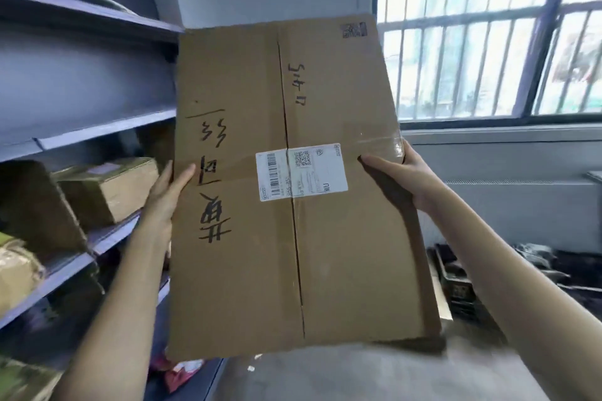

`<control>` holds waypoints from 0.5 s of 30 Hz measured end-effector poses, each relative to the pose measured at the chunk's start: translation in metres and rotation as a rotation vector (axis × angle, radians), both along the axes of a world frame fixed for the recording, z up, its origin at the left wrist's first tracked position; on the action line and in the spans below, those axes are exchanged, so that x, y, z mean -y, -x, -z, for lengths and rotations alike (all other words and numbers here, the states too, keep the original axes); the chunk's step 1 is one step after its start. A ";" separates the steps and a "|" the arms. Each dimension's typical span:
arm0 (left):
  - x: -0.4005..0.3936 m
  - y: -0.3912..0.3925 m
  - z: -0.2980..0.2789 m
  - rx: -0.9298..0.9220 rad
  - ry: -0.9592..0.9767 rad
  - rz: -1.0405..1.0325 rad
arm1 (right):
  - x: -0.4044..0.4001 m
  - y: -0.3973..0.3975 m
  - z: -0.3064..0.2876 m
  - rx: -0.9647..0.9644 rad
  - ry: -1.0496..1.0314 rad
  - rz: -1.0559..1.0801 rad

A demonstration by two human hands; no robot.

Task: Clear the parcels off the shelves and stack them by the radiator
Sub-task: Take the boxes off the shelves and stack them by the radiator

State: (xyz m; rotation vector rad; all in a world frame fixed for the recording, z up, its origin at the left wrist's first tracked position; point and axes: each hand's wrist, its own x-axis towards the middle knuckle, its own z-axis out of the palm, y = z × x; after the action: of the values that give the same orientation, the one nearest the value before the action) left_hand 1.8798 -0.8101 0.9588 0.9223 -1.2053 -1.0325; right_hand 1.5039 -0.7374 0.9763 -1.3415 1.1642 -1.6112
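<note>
**Large parcel off the shelf, carry to radiator pending**

Head view: A large flat cardboard parcel [293, 189] is held up in the air between both hands, tilted, its broad face toward the camera. White shipping label [301, 171] near the centre seam, handwritten marks on the left half. The left hand [166, 192] presses against the parcel's left edge, thumb laid on the front face and the other fingers hidden behind the card. The right hand [399, 172] clasps the right edge, thumb on the front and fingers wrapped round the back. Both hands are grasping the parcel; it rests on nothing else.

The shelves [107, 127] stand to the left, just beside the parcel. More parcels remain there: a small brown box [110, 189] on a middle shelf and a wrapped packet [16, 270] at the left margin. Under the barred window [488, 36] on the right runs a pale panel, probably the radiator [521, 208]. Dark clutter [472, 280] lies on the floor in front of it.

Judgement: transport step, one parcel lifted clear, not yet set down. Next move calls for a turn to the right and a lowering of the parcel flat beside the radiator, on floor free of the clutter. The sheet is wide and thin, so an even two-handed hold should stop it flexing. Shelf clearing is far from finished
</note>
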 end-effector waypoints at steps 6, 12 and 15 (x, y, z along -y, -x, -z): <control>0.136 0.137 0.032 0.056 -0.077 0.168 | 0.052 0.110 0.033 0.001 -0.076 0.224; 0.256 0.279 0.070 0.116 -0.107 0.319 | 0.131 0.227 0.073 0.003 -0.115 0.348; 0.315 0.346 0.084 0.116 -0.148 0.373 | 0.181 0.287 0.084 0.002 -0.162 0.380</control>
State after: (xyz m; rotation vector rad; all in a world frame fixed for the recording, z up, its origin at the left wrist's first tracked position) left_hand 1.5339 -1.1256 0.8745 0.8997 -1.4476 -1.3953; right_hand 1.2170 -0.9184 0.8920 -1.0589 1.5846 -1.7302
